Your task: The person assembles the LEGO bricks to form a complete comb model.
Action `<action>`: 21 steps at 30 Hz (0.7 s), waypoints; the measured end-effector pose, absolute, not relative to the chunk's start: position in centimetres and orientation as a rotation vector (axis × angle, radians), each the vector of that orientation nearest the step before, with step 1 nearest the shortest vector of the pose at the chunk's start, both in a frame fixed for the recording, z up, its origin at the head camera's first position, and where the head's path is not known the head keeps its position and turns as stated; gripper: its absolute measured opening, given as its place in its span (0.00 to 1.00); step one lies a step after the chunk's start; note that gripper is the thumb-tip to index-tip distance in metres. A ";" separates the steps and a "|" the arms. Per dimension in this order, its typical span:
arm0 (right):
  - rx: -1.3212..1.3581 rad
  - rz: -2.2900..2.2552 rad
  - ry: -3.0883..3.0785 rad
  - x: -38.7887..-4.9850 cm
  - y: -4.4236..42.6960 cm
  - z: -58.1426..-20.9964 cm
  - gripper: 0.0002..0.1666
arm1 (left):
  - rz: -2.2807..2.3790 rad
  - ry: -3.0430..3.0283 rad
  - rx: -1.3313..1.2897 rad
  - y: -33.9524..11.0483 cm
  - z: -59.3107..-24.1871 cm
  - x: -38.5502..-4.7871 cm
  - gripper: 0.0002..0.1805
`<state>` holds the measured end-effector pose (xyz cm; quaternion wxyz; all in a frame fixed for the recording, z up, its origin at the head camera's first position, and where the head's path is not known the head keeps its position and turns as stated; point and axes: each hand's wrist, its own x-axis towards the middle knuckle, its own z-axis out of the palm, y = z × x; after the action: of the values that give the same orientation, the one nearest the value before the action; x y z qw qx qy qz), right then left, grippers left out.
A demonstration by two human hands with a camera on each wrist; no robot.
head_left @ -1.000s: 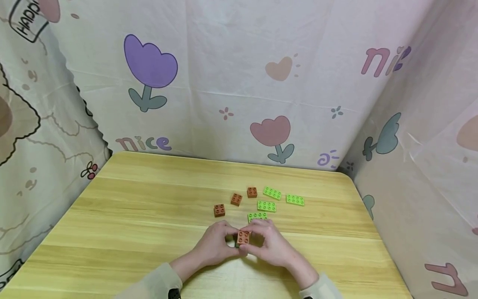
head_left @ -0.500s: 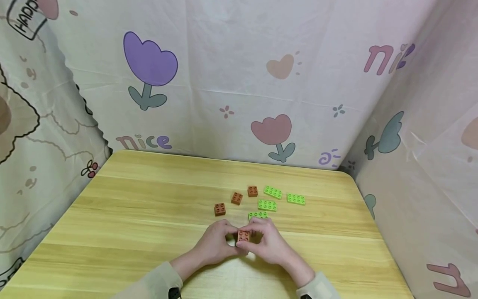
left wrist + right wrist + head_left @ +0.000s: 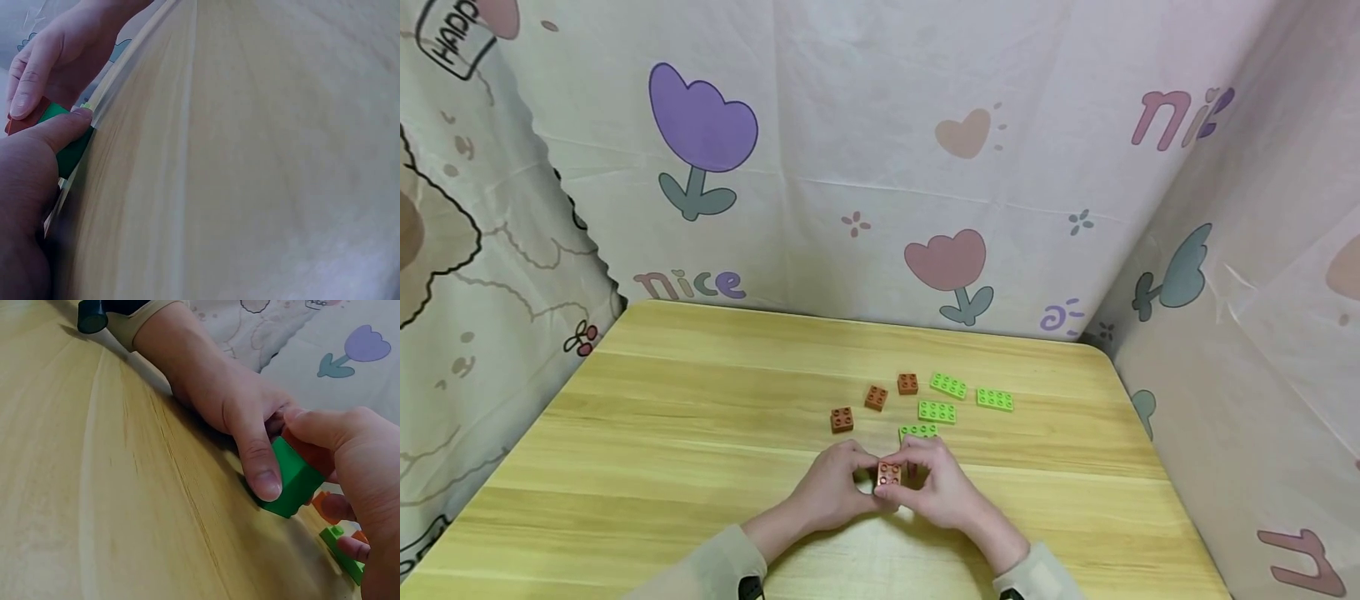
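Near the front middle of the table, both hands meet at a small stack of toy building bricks. Its upper part is a reddish-brown brick (image 3: 889,473) with studs facing up; below sits a green part (image 3: 294,478), seen in both wrist views. My left hand (image 3: 835,492) grips the green part, thumb along its side. My right hand (image 3: 943,492) pinches the brown brick between thumb and finger. Beneath its other fingers an orange-brown piece (image 3: 328,507) shows; whether they hold it I cannot tell. A light green brick (image 3: 918,433) lies just beyond, partly hidden by the right hand.
Loose brown bricks (image 3: 876,397) lie on the wooden table (image 3: 700,400) beyond the hands. Several light green bricks (image 3: 937,412) lie to their right. A patterned cloth (image 3: 835,150) hangs behind the table and along both sides.
The right hand has shifted slightly left over the stack, and a brown patch now shows under its fingers. Over the last half second hardly anything moves.
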<state>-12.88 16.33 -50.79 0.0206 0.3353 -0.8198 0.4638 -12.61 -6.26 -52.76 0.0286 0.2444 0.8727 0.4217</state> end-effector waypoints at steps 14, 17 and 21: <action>1.050 1.454 -2.499 -12.5 16.3 -50.7 0.17 | 1.299 2.699 0.766 -6.1 -52.8 -12.7 0.19; 1.063 1.401 -2.509 -12.6 16.3 -50.5 0.17 | 1.301 2.698 0.768 -6.2 -52.9 -12.7 0.20; 1.067 1.331 -2.533 -12.7 16.3 -50.4 0.18 | 1.309 2.694 0.785 -6.2 -52.9 -12.8 0.20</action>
<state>-12.73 16.32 -50.39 0.0439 0.3490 -0.8286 0.4355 -12.78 -6.19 -52.94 0.0224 0.2534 0.8699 0.4226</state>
